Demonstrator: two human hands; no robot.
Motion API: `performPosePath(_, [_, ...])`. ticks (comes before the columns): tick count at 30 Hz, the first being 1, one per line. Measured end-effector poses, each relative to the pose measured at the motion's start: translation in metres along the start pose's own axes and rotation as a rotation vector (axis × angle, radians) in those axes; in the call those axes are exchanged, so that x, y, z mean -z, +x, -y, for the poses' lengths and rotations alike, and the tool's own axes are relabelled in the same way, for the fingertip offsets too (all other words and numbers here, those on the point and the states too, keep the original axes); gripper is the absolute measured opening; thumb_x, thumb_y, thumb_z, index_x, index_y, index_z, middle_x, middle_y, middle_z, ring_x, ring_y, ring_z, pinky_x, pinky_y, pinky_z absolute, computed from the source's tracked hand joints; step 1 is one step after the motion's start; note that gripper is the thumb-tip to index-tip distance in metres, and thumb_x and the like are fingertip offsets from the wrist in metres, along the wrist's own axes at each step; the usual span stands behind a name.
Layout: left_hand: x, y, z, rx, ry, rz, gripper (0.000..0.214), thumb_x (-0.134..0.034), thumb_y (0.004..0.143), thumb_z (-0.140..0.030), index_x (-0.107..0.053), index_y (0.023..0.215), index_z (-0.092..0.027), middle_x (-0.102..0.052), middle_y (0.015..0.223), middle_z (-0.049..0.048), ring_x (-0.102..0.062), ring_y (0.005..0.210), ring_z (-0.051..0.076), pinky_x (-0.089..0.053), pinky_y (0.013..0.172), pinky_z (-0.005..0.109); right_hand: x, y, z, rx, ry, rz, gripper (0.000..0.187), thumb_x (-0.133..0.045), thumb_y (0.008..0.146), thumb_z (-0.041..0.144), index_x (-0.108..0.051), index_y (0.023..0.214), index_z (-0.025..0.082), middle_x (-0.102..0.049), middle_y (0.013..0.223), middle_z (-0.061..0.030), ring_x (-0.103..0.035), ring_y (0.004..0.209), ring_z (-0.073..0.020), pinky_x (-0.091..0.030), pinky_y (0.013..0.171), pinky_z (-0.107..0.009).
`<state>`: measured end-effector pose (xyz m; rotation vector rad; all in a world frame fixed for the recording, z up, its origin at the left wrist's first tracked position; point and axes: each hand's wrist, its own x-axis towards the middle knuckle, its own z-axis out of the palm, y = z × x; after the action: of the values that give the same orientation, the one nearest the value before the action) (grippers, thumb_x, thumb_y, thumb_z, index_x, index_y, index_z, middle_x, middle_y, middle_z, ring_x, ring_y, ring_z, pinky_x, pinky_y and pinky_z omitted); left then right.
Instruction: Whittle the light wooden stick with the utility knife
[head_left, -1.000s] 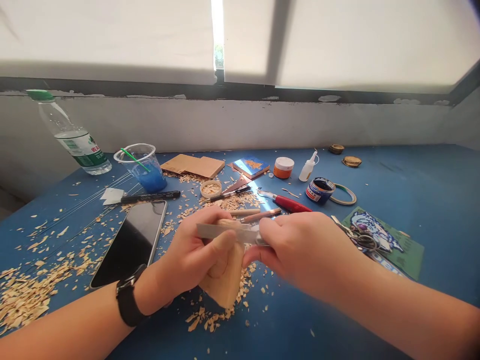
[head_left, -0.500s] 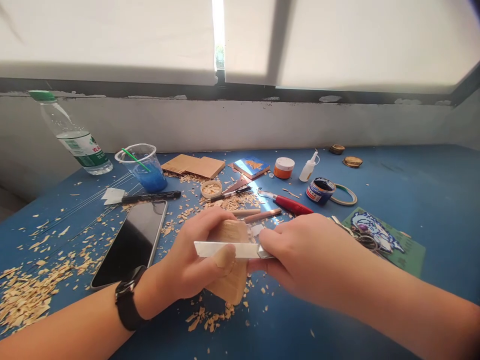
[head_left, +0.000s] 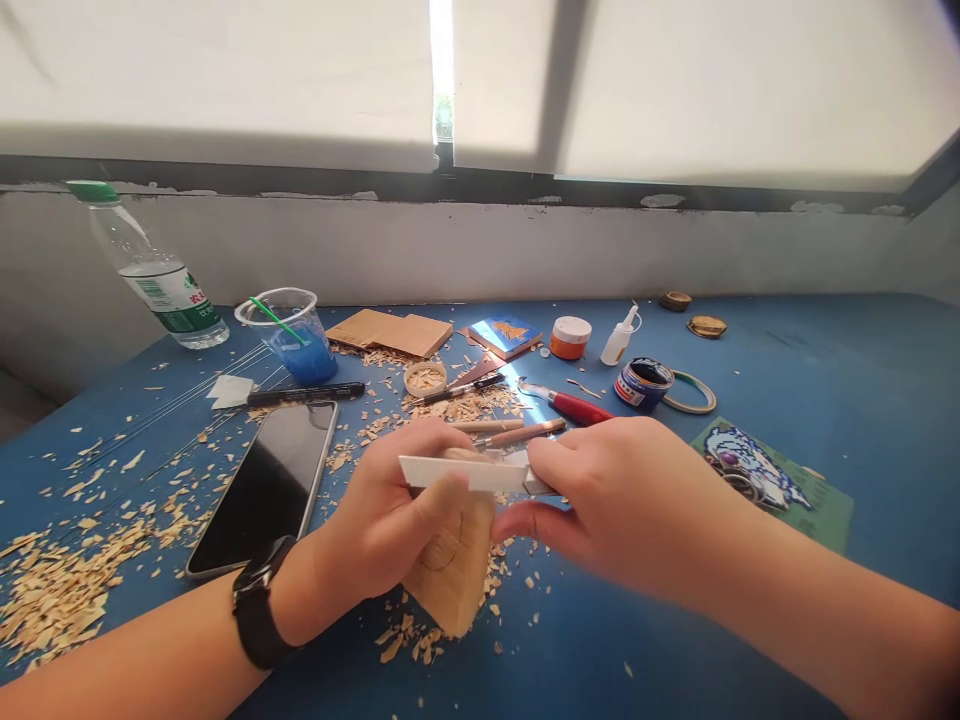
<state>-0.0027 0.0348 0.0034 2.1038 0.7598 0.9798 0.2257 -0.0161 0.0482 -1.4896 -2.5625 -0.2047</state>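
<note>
My left hand (head_left: 401, 500) is closed round a pale block of wood (head_left: 454, 570), tilted with its lower end toward me. A pencil-like curved line shows on the wood's face. In my right hand (head_left: 611, 490) is a utility knife (head_left: 487, 475), its wide blade lying crosswise over the upper part of the block. My left thumb presses against the blade's near side. Where the cutting edge meets the wood is hidden from view. Wood shavings (head_left: 420, 640) lie on the blue table (head_left: 585, 640) under the block.
Left of my hands are a phone (head_left: 262, 490), a black marker (head_left: 307, 393), a cup of blue liquid (head_left: 300, 350) and a water bottle (head_left: 165, 290). Beyond lie a red-handled hook knife (head_left: 574, 405), an open jar (head_left: 643, 383) and a glue bottle (head_left: 619, 338). Keys (head_left: 750, 487) rest at right.
The knife blade has moved up along the block, away from me. The block's lower end has tipped further down toward me, and both hands have shifted slightly.
</note>
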Motion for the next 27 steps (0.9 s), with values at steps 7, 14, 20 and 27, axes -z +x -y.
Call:
performPosePath(7, [-0.003,-0.006,-0.001,0.104,0.090,0.034,0.035,-0.059,0.094,-0.051,-0.063,0.113,-0.022,-0.067,0.102,0.0053,-0.062,0.089,0.025,-0.048,0.078,0.038,0.005,0.004,0.000,0.073,0.032,0.148,0.029,-0.059,0.096,0.040,-0.061,0.073,0.022,-0.063,0.060,0.0016,-0.044,0.050,-0.0145,-0.015,0.049,-0.031])
performPosePath(14, [-0.005,-0.010,-0.001,0.137,0.035,-0.023,0.035,-0.068,0.089,-0.050,-0.065,0.108,-0.020,-0.067,0.096,0.0045,-0.062,0.083,0.023,-0.048,0.072,0.035,0.002,0.007,-0.007,0.123,0.057,0.134,0.025,-0.063,0.095,0.033,-0.060,0.074,0.021,-0.065,0.064,0.0026,-0.052,0.055,-0.0139,-0.021,0.055,-0.031])
performPosePath(20, [-0.006,-0.006,-0.003,0.263,-0.010,-0.066,0.028,-0.069,0.090,-0.047,-0.067,0.100,-0.021,-0.067,0.090,0.0028,-0.062,0.080,0.021,-0.048,0.068,0.030,-0.008,0.010,-0.011,0.065,-0.045,0.051,0.036,-0.063,0.096,0.047,-0.058,0.072,0.021,-0.067,0.063,0.0006,-0.055,0.051,-0.0162,-0.018,0.055,-0.032])
performPosePath(27, [-0.008,-0.007,0.005,0.225,0.010,-0.137,0.039,-0.052,0.102,-0.055,-0.067,0.092,-0.020,-0.066,0.087,0.0028,-0.061,0.078,0.020,-0.045,0.068,0.032,-0.009,0.008,-0.007,-0.060,-0.126,-0.028,0.051,-0.060,0.093,0.068,-0.058,0.073,0.021,-0.063,0.055,-0.0006,-0.060,0.052,-0.0212,-0.014,0.051,-0.030])
